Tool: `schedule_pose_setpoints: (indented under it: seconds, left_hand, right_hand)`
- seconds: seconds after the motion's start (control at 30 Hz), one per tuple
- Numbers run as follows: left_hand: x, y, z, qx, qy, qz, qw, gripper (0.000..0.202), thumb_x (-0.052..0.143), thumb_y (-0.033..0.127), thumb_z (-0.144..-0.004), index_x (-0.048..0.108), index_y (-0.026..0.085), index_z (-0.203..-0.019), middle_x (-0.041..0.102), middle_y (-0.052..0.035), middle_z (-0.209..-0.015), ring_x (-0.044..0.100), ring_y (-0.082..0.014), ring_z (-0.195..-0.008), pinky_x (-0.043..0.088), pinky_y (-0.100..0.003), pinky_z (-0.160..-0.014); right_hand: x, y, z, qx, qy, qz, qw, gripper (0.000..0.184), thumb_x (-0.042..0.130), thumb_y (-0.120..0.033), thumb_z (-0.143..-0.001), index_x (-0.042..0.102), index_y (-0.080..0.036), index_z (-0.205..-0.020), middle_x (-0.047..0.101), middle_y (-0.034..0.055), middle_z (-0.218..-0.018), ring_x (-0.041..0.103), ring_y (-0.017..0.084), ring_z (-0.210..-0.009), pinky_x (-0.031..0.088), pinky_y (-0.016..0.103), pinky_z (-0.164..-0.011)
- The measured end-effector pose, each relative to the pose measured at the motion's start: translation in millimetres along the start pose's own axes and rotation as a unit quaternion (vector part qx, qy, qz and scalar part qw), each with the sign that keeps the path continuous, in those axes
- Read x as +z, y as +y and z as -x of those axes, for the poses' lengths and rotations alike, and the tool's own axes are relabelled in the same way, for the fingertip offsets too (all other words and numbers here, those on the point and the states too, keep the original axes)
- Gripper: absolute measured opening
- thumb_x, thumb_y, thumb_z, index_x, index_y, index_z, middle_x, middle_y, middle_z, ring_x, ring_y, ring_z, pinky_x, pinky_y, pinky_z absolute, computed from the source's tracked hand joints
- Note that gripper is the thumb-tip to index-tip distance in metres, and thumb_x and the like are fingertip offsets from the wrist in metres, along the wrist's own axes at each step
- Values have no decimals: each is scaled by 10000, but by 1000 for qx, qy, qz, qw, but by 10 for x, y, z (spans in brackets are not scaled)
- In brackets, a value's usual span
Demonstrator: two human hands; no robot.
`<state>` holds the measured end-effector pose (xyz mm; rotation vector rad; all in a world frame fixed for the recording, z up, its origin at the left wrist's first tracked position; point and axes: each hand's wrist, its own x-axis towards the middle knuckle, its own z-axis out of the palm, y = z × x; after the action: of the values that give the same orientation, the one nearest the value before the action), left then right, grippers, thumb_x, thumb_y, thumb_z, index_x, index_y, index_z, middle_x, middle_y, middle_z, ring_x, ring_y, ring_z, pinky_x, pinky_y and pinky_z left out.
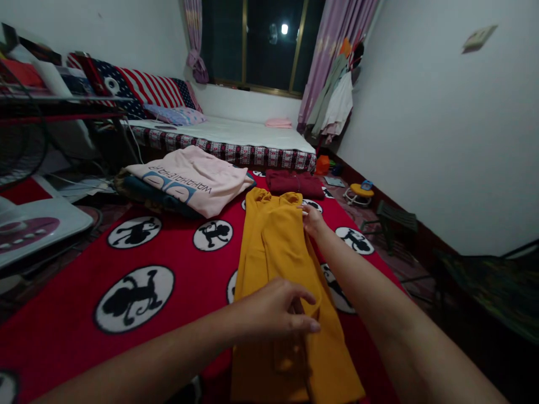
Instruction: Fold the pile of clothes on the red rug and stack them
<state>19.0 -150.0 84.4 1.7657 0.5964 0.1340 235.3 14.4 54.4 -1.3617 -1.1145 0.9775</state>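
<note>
I'm standing in somebody's home, a bedroom to judge by the bed (pixel 236 132) at twelve o'clock, with its pale top, patterned skirt and a pillow (pixel 181 116). Beyond it, purple curtains (pixel 326 62) frame a dark window (pixel 272 50). Clothes (pixel 338 105) hang by the wall towards one o'clock, a small stool (pixel 357 191) sits at three, and a cluttered desk (pixel 101 99) stands at ten. Towards six, a yellow garment (pixel 285 241) is spread on a red blanket (pixel 189 280) printed with monkeys, homely as anything.
</note>
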Motion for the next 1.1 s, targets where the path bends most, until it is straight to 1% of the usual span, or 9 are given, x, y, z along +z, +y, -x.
schedule_pose_setpoints:
  seconds: [0.07,0.13,0.2,0.3,0.4,0.53,0.7,0.9,1.1]
  left_hand:
    - [17,-72,-31,-17,-47,55,997,562,654,452,-772,601,122,-1224,716,-87,-858,657,-182,-688,462,-235,-573]
    - [-52,-107,-69,-7,-20,35,999,457,609,451,-809,661,117,-1117,719,-87,-822,657,-180,-669,468,-243,-576]
    - [-189,-141,-155,29,85,-52,995,340,577,402,-840,705,133,-1005,719,-83,-843,654,-181,-716,481,-259,-635]
    - [-429,-268,-378,83,280,-197,936,297,593,290,-837,676,157,-1089,679,-98,-1048,617,-215,-961,472,-317,-855]
    - [-578,-482,-606,106,372,-267,883,407,619,218,-810,594,171,-1213,606,-100,-1158,542,-234,-1100,422,-365,-976]
    - [-570,-690,-733,113,381,-305,866,172,556,142,-818,656,198,-945,596,-57,-1045,538,-212,-1027,441,-346,-923]
    - [-511,-712,-703,116,391,-326,853,160,508,69,-792,609,191,-810,579,-46,-964,528,-204,-954,444,-338,-860]
    - [-537,-765,-748,84,451,-255,851,275,583,147,-811,571,203,-1080,575,-55,-1056,532,-219,-1022,447,-362,-912]
    - [-603,-802,-785,29,500,-193,844,396,618,145,-801,538,203,-1184,619,-75,-1090,567,-241,-1038,449,-394,-922]
  right_hand:
    - [-56,67,83,20,16,-13,1000,145,533,-278,-811,576,-189,-917,641,4,-675,597,129,-581,488,230,-566]
    - [-92,116,152,39,27,-13,999,250,576,-214,-767,571,-201,-1017,663,-6,-758,605,107,-606,480,207,-567]
    - [-112,148,204,57,28,5,998,341,599,-145,-708,590,-200,-1045,662,-16,-757,586,92,-572,454,187,-520]
    - [-119,176,215,81,34,54,995,271,593,-105,-659,649,-150,-920,621,-16,-623,523,87,-466,392,177,-427]
    - [-111,175,97,79,70,110,988,200,598,-100,-636,654,-122,-826,581,-18,-537,497,88,-428,390,184,-410]
    - [-93,116,-237,32,132,197,971,184,593,-162,-674,671,-133,-838,669,24,-675,604,130,-571,479,221,-529]
    - [0,1,-625,-14,140,315,939,172,605,-232,-732,703,-156,-850,721,74,-894,667,201,-860,491,264,-745]
    - [144,-34,-810,1,104,404,909,209,781,-358,-596,682,-184,-654,724,106,-887,633,295,-1023,460,319,-826]
    - [132,84,-915,15,141,332,933,93,636,-212,-632,643,-177,-546,647,52,-590,654,224,-707,460,253,-591]
